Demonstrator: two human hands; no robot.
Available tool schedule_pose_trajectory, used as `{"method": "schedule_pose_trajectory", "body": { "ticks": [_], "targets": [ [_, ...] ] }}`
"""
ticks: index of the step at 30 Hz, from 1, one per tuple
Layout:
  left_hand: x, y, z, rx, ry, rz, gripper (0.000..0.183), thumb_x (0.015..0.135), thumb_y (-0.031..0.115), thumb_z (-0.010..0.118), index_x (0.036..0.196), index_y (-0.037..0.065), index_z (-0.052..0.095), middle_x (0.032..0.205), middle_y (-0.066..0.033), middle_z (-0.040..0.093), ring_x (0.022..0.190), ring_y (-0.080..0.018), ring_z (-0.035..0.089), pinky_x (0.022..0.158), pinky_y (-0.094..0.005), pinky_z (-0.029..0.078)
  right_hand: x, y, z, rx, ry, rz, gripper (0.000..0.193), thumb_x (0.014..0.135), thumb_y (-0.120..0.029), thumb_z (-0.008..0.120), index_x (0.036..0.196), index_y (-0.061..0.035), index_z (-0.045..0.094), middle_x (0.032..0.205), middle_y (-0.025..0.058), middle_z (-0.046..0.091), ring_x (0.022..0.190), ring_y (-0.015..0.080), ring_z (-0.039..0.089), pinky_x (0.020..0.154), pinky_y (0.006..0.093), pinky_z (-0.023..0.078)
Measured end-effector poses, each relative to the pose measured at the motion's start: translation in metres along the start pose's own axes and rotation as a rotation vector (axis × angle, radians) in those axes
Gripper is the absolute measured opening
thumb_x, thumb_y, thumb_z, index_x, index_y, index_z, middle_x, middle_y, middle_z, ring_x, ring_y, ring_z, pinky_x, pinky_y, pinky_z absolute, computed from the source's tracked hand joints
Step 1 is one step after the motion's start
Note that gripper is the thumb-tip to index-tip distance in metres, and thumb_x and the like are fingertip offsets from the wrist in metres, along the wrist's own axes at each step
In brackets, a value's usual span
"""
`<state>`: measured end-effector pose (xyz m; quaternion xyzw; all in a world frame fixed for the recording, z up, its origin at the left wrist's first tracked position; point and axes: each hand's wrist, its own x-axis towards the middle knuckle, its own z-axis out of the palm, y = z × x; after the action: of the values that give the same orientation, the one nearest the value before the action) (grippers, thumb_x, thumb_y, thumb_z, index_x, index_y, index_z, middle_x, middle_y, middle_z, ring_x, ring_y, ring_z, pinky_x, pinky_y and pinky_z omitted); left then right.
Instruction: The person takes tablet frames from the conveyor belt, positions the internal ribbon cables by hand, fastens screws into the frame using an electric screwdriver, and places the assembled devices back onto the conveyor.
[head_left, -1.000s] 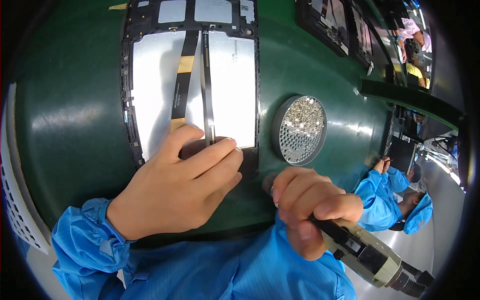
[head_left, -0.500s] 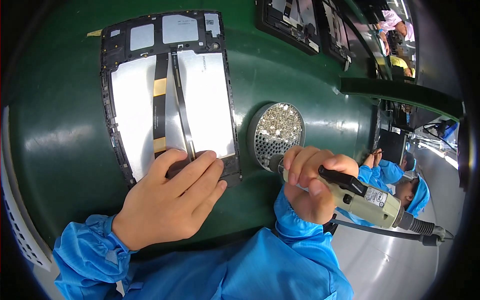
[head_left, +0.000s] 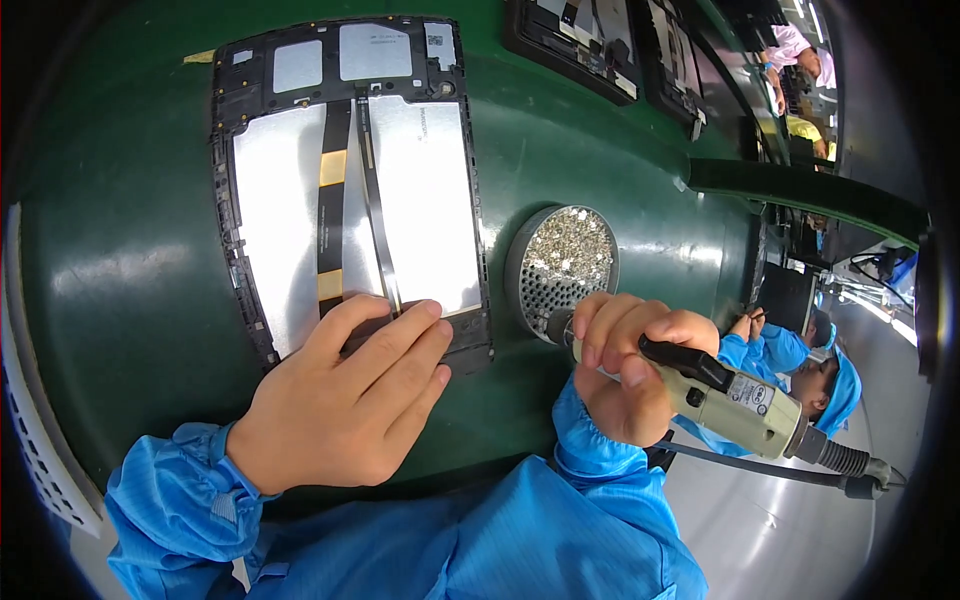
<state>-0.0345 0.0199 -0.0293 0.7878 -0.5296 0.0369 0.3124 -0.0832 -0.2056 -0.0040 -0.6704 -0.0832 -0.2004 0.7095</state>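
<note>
A tablet frame point(head_left: 410, 190) with a silver back plate, black border and two flat ribbon cables point(head_left: 333, 215) lies on the green bench at the left. My left hand point(head_left: 335, 400) rests palm down over its near end, fingers stretched out and covering the lower ends of the cables. In my right hand point(head_left: 630, 360) is a beige electric screwdriver point(head_left: 745, 400) with a black lever, fingers wrapped round its front part. Its nose points left, at the near rim of a round grey screw tray point(head_left: 513, 285). Small silver screws point(head_left: 570, 245) heap on the tray's far side; the screwdriver tip is hidden.
More tablet frames in black holders point(head_left: 575, 45) stand at the far right of the green bench point(head_left: 120, 300). A dark green bar point(head_left: 800, 190) crosses the right side. Beyond it, a co-worker in a blue cap point(head_left: 840, 385) works with both hands. The screwdriver's cable point(head_left: 760, 465) trails right.
The view has shifted slightly, so the tablet frame and screw tray sit a little farther right. Both hands keep nearly the same pose, the screwdriver still beside the tray.
</note>
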Motion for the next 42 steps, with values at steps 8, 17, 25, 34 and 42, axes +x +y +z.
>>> {"method": "schedule_pose_trajectory", "body": {
  "ticks": [8, 17, 25, 34, 42],
  "targets": [
    [-0.003, -0.002, 0.000, -0.051, 0.051, 0.010, 0.014, 0.072, 0.004, 0.068, 0.086, 0.003, 0.069, 0.102, -0.0159, 0.066, 0.105, -0.0313, 0.061, 0.089, -0.0451, 0.047, 0.000, 0.000, 0.001, -0.035, -0.018, -0.002, 0.030, 0.080, -0.008, 0.055, 0.108, -0.0031, 0.048, 0.066, 0.0070, 0.048, 0.057, 0.0185, 0.048, 0.058, 0.0372, 0.042],
    [-0.004, -0.002, 0.001, -0.017, 0.035, 0.021, 0.011, 0.073, 0.006, 0.070, 0.084, 0.003, 0.070, 0.102, -0.0143, 0.066, 0.106, -0.0300, 0.061, 0.089, -0.0446, 0.048, -0.001, 0.003, 0.001, -0.068, -0.046, -0.042, 0.035, 0.080, -0.008, 0.055, 0.115, -0.0035, 0.048, 0.067, 0.0066, 0.048, 0.056, 0.0185, 0.048, 0.057, 0.0365, 0.042],
    [-0.005, -0.001, 0.001, -0.025, 0.055, -0.001, 0.008, 0.074, 0.005, 0.068, 0.082, 0.002, 0.069, 0.099, -0.0146, 0.067, 0.104, -0.0296, 0.062, 0.090, -0.0447, 0.049, 0.000, -0.015, 0.008, -0.020, 0.048, -0.076, 0.036, 0.082, -0.009, 0.060, 0.114, -0.0059, 0.045, 0.063, 0.0061, 0.051, 0.054, 0.0185, 0.052, 0.056, 0.0376, 0.046],
    [-0.005, -0.005, 0.002, -0.080, 0.090, 0.007, 0.008, 0.072, 0.005, 0.067, 0.079, 0.000, 0.068, 0.096, -0.0167, 0.065, 0.103, -0.0306, 0.062, 0.089, -0.0445, 0.049, -0.002, -0.024, 0.059, -0.001, -0.153, -0.037, 0.030, 0.081, -0.006, 0.060, 0.107, -0.0086, 0.046, 0.061, 0.0026, 0.051, 0.050, 0.0158, 0.051, 0.049, 0.0313, 0.044],
    [-0.007, -0.005, 0.004, -0.055, 0.115, 0.013, 0.010, 0.072, 0.009, 0.065, 0.077, 0.000, 0.069, 0.096, -0.0151, 0.065, 0.102, -0.0292, 0.062, 0.090, -0.0434, 0.048, -0.003, -0.017, 0.062, 0.095, -0.167, -0.008, 0.034, 0.068, 0.009, 0.060, 0.099, 0.0013, 0.049, 0.060, 0.0099, 0.053, 0.049, 0.0213, 0.052, 0.050, 0.0386, 0.048]
  ]
}}
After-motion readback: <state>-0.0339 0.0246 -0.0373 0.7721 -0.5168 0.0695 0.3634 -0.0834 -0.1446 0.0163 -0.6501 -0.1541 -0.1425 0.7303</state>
